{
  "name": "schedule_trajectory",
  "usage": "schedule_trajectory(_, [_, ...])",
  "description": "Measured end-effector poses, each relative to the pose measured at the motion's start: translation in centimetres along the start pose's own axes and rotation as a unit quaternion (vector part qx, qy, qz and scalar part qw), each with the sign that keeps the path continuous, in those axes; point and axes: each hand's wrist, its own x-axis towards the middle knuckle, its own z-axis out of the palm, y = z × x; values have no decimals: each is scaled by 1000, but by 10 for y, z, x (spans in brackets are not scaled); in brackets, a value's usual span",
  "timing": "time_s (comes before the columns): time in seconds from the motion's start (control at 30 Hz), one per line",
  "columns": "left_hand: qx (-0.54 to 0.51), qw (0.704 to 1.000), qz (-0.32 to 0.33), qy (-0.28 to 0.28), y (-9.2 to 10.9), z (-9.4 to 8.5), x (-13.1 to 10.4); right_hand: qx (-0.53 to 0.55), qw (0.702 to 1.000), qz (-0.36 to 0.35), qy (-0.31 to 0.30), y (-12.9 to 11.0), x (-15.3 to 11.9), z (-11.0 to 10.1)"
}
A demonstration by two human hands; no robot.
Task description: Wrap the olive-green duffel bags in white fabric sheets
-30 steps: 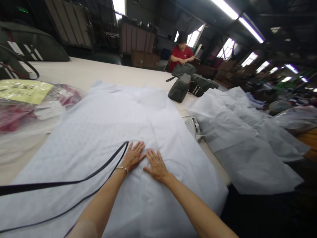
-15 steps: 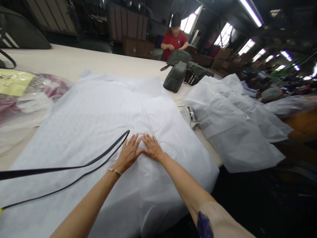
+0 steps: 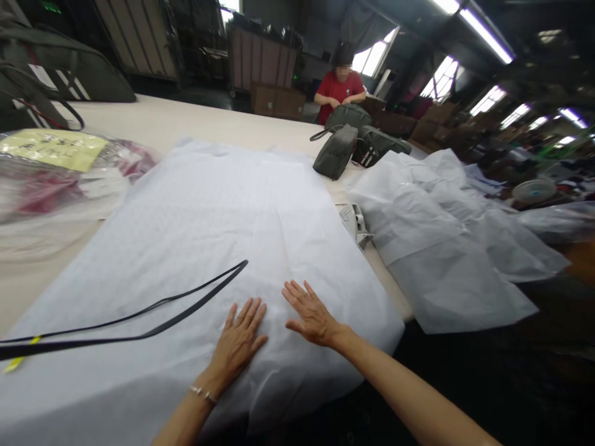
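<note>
Currently pressing left hand (image 3: 237, 345) flat on white sheet (image 3: 223, 204), fingers splayed. Right hand (image 3: 310, 314) is hanging at or just over it, palm tilted; can't tell contact. Both are unclenched, gripping nothing. Sheet is lying spread across pale table (image 3: 209, 119); dark strap (image 3: 199, 304) is lying looped on it, near my left hand.
</note>
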Motion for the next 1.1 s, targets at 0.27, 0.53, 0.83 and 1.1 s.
schedule_trajectory(0.27, [8,1000,-2,-20,13,-5,-6,-26,999,6,-30,17,-65,21])
schedule_trajectory(0.53, [8,1000,-16,-24,25,-14,-14,-17,1000,-1,-25,23,-67,17])
schedule_trajectory(0.83, [52,998,25,13,37,-19,-21,-14,999,0,-38,26,-68,16])
schedule_trajectory(1.1, [106,988,72,86,49,-26,-35,-47,987,63,141,58,-85,-22])
